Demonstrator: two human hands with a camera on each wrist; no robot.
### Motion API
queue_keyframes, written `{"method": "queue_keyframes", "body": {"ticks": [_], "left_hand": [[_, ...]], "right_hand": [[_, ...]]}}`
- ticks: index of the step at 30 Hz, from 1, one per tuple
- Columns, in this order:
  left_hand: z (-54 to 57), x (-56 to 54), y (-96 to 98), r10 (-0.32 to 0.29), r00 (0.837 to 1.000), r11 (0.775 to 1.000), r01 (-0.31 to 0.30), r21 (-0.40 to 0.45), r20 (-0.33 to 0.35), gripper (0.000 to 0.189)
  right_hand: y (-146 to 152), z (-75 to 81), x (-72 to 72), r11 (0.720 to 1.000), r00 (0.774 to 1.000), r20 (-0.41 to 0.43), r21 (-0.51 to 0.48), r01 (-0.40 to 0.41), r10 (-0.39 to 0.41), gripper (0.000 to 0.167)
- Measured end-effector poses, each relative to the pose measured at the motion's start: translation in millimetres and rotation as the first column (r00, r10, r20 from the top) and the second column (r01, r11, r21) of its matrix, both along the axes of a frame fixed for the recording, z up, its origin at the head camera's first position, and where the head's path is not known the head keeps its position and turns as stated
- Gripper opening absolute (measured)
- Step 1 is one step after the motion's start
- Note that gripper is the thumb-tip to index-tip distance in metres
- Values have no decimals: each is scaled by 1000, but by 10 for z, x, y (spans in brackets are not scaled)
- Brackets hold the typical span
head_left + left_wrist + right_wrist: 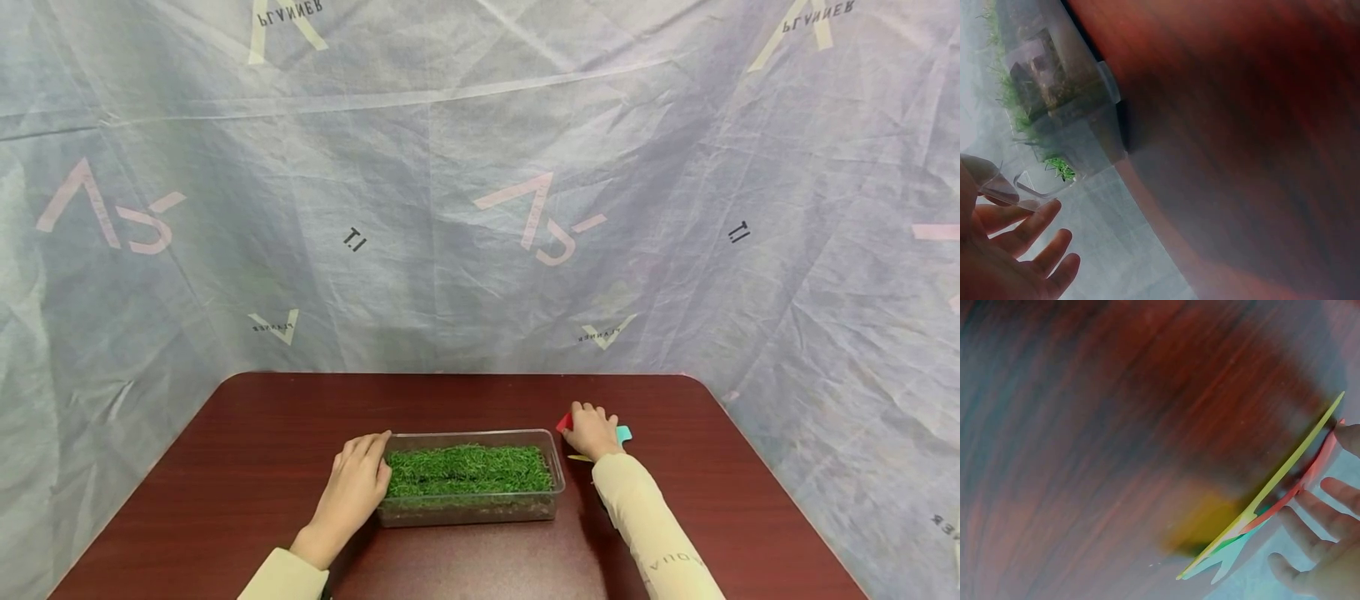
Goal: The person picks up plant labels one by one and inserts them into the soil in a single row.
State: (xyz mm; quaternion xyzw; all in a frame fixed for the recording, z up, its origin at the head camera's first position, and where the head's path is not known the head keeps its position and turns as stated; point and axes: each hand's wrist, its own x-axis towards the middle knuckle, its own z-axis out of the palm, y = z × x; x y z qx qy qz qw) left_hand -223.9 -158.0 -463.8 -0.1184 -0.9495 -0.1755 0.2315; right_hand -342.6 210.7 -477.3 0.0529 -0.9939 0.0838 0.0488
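Note:
A clear plastic box (465, 510) holds green artificial-looking grass (468, 471). At its left end my left hand (354, 479) grips the rim; in the left wrist view the fingers (1035, 228) curl at the box's clear corner. To the right of the box my right hand (592, 429) reaches down over several thin, flat plastic plant labels. Its thumb and fingers pinch a red label (1316, 469). Below that lie a yellow label (1291, 462) and a teal label (1225, 559), with a green one (1225, 542) between them, partly hidden.
The dark red-brown table (465, 558) has rounded far corners. Grey fabric (427, 250) with printed letters hangs behind it and on both sides. Cream sleeves (652, 533) cover the forearms.

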Motion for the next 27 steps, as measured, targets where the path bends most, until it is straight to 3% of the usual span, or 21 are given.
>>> {"method": "queue_keyframes", "body": {"ticks": [27], "left_hand": [[-24,-2,-5,6,1000,1000,-6,13,-5,40]], "right_hand": [[-27,52,5,999,994,-101,16,-45,47,50]]}}
